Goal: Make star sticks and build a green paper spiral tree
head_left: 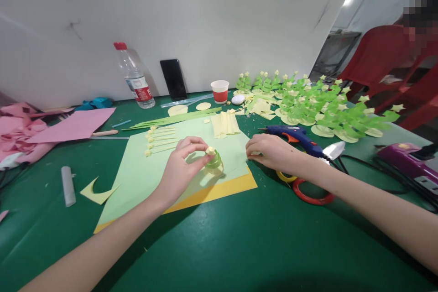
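Observation:
My left hand [188, 164] pinches the pale top of a small green paper piece [214, 161] with a round base, over the light green sheet [137, 169]. Just right of that sheet's edge, my right hand [263, 149] rests low with its fingers curled together; whether anything is between them is hidden. A blue glue gun [301, 136] lies just behind my right hand, and red and yellow scissors [313, 197] lie partly under my right forearm. Several thin star-tipped strips [164, 139] and a stack of cream strips [225, 124] lie on the sheet.
Finished green paper plants [318, 105] crowd the back right. Along the wall stand a bottle [138, 84], a phone [173, 80] and a red paper cup [220, 92]. Pink paper [75, 125] and a glue stick [68, 187] are left, a purple power strip [407, 159] right.

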{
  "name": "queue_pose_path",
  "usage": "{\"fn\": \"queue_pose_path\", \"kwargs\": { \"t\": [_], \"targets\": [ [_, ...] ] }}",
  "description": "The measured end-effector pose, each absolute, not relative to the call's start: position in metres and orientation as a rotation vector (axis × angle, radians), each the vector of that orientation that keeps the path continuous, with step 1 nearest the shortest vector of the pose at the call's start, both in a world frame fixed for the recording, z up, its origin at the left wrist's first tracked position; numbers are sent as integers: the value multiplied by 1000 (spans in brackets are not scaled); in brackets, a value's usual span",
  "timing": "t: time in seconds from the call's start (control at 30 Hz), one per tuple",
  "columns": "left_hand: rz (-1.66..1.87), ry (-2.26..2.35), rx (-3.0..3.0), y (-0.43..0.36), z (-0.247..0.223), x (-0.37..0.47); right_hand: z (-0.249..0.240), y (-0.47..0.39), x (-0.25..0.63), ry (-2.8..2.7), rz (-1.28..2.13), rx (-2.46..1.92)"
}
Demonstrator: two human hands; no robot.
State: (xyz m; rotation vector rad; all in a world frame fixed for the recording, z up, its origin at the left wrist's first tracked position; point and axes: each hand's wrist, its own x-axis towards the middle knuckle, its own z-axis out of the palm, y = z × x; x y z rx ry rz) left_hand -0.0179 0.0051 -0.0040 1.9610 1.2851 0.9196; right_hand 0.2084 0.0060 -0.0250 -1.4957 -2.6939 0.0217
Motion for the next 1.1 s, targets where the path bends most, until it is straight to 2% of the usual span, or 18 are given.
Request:
{"fn": "queue_pose_path", "kwargs": {
  "t": [1.1],
  "targets": [
    [895, 1333, 1990, 3, -3, -18, -30, 10, 209, -2654, 220, -1413]
  ]
}}
